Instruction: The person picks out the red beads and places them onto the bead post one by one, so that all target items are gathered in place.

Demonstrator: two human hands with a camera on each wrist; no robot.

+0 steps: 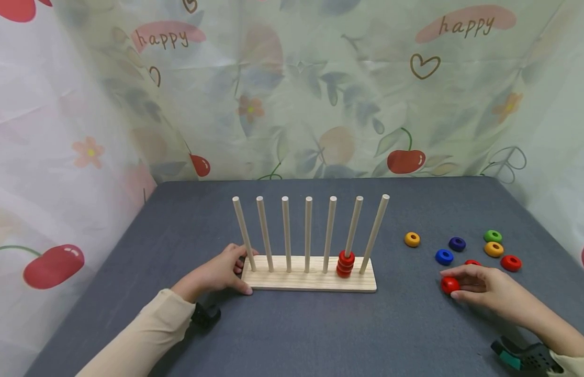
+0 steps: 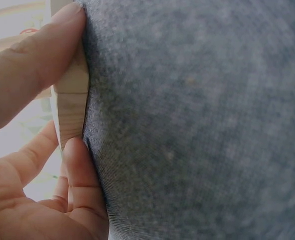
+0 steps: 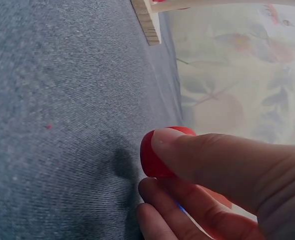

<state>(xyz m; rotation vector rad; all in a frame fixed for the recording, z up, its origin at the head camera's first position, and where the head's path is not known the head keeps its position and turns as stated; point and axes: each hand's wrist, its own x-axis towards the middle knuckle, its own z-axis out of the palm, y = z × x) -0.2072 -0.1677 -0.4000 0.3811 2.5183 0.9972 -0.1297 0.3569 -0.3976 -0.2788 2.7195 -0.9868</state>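
A pale wooden base (image 1: 292,280) with a row of several upright pegs (image 1: 308,235) stands mid-table. A stack of red rings (image 1: 345,264) sits on the second peg from the right. At the base's left end my left hand (image 1: 221,272) grips the board, thumb at the front; the left wrist view shows thumb and fingers against the wooden edge (image 2: 71,112). To the right of the base, my right hand (image 1: 490,288) pinches a red ring (image 1: 450,285) between thumb and fingers. In the right wrist view, that ring (image 3: 151,157) is partly covered by the thumb.
Beyond my right hand lie loose rings: a yellow one (image 1: 412,240), a dark blue one (image 1: 457,244), a blue one (image 1: 444,256), a green one (image 1: 493,236), another yellow one (image 1: 493,249) and a red one (image 1: 511,263). Another red ring is partly hidden behind the hand. Printed curtains surround the grey table.
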